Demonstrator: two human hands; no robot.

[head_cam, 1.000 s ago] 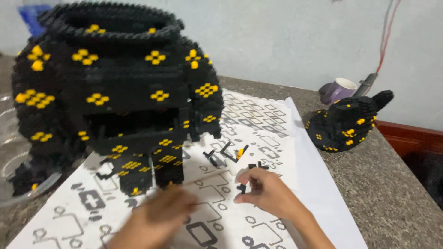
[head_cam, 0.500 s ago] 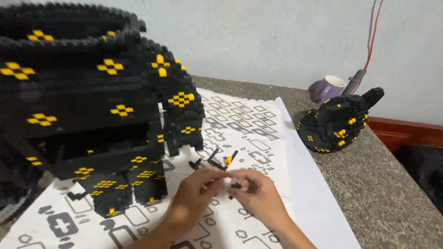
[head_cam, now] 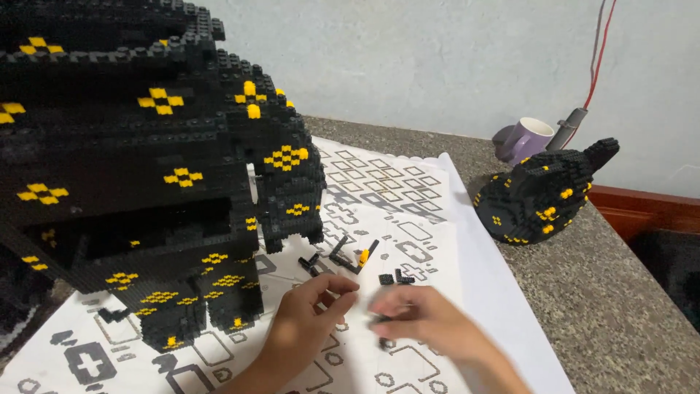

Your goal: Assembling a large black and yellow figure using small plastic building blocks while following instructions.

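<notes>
head view: both hands rest on the printed sheet [head_cam: 437,219], right hand [head_cam: 426,321] pinching a small black brick [head_cam: 380,319] (blurred), left hand [head_cam: 310,321] loosely curled just beside it, loose bricks [head_cam: 350,257] lying just beyond.

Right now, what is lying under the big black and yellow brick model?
The big black and yellow brick model stands on a white printed paper sheet over a speckled stone counter. Loose black pieces lie beside its feet. The model's body hides whatever lies directly beneath it.
</notes>
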